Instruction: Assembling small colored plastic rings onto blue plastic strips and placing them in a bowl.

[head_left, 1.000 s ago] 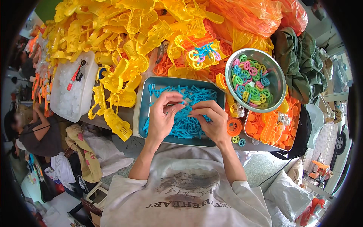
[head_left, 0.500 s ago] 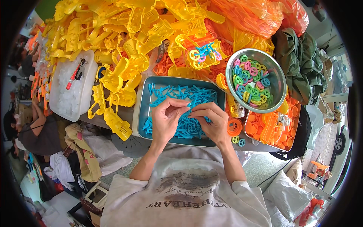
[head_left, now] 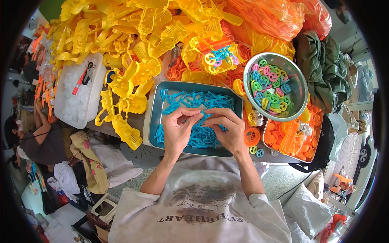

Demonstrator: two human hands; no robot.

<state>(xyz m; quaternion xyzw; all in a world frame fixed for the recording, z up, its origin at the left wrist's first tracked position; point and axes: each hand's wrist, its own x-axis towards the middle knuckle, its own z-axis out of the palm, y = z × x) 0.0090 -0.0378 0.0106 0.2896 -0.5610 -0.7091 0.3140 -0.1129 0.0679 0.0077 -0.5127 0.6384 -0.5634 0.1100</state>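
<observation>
Over the metal tray [head_left: 151, 128], my left hand [head_left: 178, 131] and my right hand [head_left: 227, 131] meet fingertip to fingertip. Both are closed in a pinch on a small blue plastic part [head_left: 203, 111], mostly hidden by the fingers, so its exact shape does not show. Beneath them the tray holds a heap of thin blue plastic parts [head_left: 198, 139], several of them forked or stick-like. Right of the tray stands a steel bowl [head_left: 300, 106] of small spoked plastic wheels [head_left: 272, 83] in pink, green, yellow and blue.
Yellow plastic shells [head_left: 133, 77] pile up behind and left. A white tub [head_left: 96, 106] holds translucent pieces and red-handled cutters [head_left: 81, 81]. Orange parts [head_left: 289, 135] fill another tray at the right. An assembled toy piece [head_left: 221, 56] lies behind. Another person [head_left: 42, 141] sits far left.
My hands stay pinched together over the tray, with only slight finger movement. The whole view shifts very slightly.
</observation>
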